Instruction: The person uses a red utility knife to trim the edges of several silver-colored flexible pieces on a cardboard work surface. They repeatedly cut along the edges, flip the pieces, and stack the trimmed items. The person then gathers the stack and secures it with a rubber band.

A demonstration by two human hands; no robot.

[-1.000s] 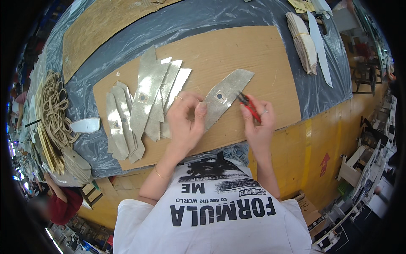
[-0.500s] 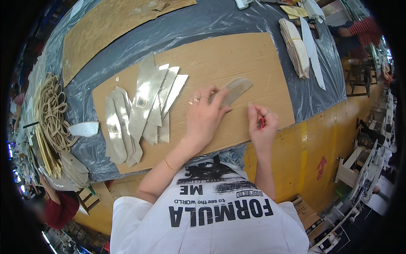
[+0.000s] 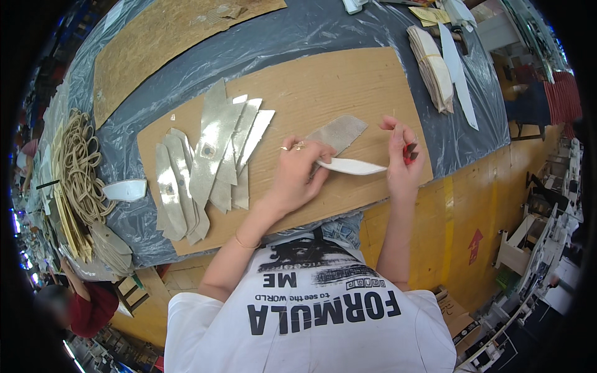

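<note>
Left hand [image 3: 297,175] pinches the curled white strip [image 3: 351,166] over the cardboard sheet [image 3: 311,93], beside the grey cut piece [image 3: 339,132]. Right hand [image 3: 403,163], wrist cocked, fingers closed on a small red tool [image 3: 408,151] at the strip's tip. Best keep that strip taut and flat — work the tool close to the pinch.

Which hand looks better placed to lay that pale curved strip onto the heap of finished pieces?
Probably the left hand. It already pinches the strip and sits on the side of the shiny heap. The right hand is farther away and grips a small red tool.
</note>
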